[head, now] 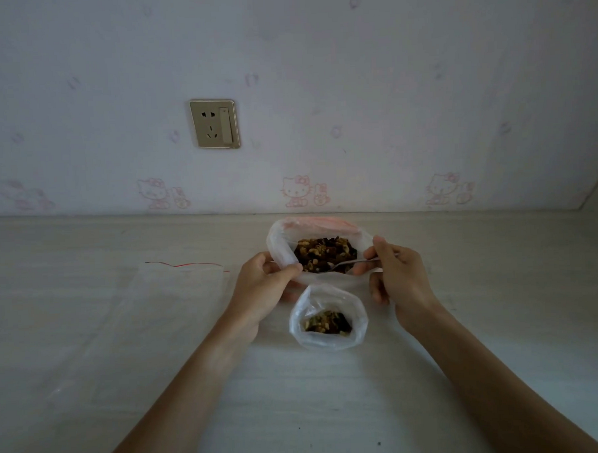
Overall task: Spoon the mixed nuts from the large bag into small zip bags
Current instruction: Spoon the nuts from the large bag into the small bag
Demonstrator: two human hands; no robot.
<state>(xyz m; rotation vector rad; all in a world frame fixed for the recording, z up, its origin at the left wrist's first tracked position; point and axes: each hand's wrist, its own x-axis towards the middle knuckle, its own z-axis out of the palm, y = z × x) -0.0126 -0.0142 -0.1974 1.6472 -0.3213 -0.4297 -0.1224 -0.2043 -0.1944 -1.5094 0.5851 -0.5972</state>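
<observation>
Steel spoon [347, 266] dips into the large bag [281, 247], its handle running out right.
Right hand [395, 273] pinches that handle; left hand [264, 282] pinches the bag's near-left rim. 1 small zip bag [329, 327], part-filled, stands open just in front on the desk [332, 396], nearer the right hand. 1 flat spare bag [177, 286] lies left.

Two bare forearms, sleeveless to the frame edge, no rings or watch.
</observation>
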